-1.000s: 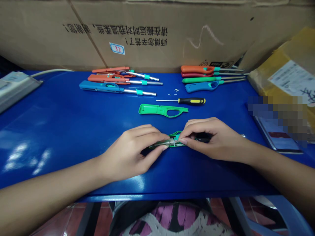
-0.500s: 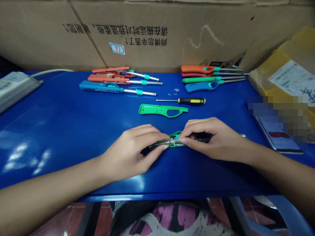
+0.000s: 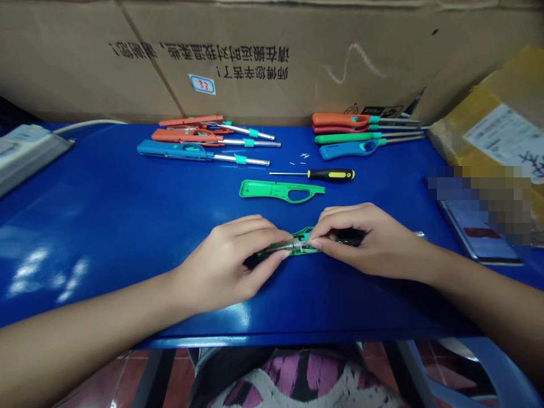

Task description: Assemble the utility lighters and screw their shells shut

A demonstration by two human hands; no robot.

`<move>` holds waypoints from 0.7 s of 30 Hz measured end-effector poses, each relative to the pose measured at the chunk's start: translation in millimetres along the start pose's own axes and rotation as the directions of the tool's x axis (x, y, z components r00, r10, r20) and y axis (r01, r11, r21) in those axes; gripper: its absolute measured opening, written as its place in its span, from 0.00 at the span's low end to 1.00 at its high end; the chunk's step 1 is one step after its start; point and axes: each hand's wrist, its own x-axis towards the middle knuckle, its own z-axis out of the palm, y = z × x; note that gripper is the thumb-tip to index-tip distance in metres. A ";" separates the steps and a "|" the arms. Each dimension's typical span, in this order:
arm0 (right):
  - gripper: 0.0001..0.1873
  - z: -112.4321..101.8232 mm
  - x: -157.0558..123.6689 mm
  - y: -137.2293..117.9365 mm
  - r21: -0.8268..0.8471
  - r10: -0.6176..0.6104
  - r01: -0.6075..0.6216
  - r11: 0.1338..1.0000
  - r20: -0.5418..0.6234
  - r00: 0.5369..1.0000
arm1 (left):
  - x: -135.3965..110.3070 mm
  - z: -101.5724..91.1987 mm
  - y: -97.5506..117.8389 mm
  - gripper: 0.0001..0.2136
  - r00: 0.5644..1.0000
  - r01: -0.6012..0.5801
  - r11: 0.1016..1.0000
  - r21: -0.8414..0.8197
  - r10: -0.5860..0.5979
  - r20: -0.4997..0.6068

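Note:
An opened green stick lighter (image 3: 304, 249) lies near the table's front, its inner parts facing up between my hands. My left hand (image 3: 238, 258) is closed at its left end, thumb and forefinger pinching the smoky see-through fuel tank (image 3: 284, 246). At the lighter's middle, beside a turquoise piece and thin wires, the fingertips of my right hand (image 3: 361, 238) press together; what exactly they pinch is hidden. A dark length of the lighter passes under that hand. Just beyond lies the loose green casing half (image 3: 267, 191), hollow side up.
Behind it are a screwdriver (image 3: 331, 175) and several tiny screws (image 3: 304, 156). Stick lighters (image 3: 174, 150) lie back left, more (image 3: 346, 151) back right. A cardboard box (image 3: 255, 34) walls the back; a phone (image 3: 476, 226) and taped parcel (image 3: 480, 113) stand right, a white device (image 3: 32, 150) left.

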 end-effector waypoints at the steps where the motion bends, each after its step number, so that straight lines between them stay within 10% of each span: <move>1: 0.08 0.2 0.3 -0.1 -0.001 -0.002 0.002 1.000 -0.001 1.000 | 0.0 0.1 0.0 0.09 1.000 -0.001 1.000 0.002 0.001 -0.001; 21: 0.07 0.4 2.2 1.3 0.061 0.045 -0.043 0.997 -0.025 0.999 | 0.6 -1.0 0.1 0.10 0.999 -0.007 1.000 -0.013 0.006 -0.049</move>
